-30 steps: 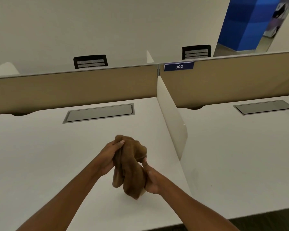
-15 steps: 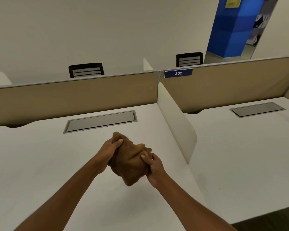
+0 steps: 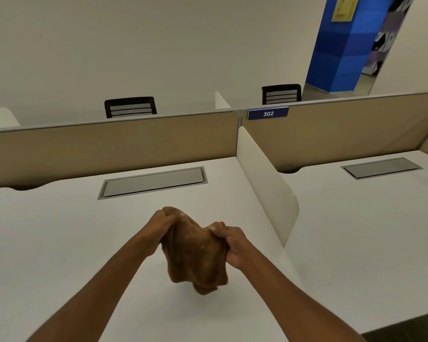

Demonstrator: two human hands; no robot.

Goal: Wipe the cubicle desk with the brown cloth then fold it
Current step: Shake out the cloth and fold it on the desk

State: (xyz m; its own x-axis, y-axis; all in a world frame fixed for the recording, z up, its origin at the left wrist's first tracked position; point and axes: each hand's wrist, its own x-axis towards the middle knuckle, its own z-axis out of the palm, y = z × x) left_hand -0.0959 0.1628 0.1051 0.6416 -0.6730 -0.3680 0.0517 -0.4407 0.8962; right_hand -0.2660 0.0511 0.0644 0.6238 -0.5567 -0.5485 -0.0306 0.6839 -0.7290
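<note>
Left hand [image 3: 158, 228]: you pinch the brown cloth [image 3: 195, 257].
Right hand [image 3: 234, 245]: gripping its other corner.
Cloth: bunched above the desk [image 3: 59, 243].

forearms cut off at bottom edge, brown cloth [image 3: 195, 255] hiding fingertips, yellow notice [image 3: 342, 9] text illegible

I see both forearms reaching in from 6 o'clock, converging ahead. My left hand [image 3: 158, 227] sits at 11 o'clock, fingers pinched closed; my right hand [image 3: 234, 245] at 1 o'clock, fingers curled tight, knuckles up.
</note>
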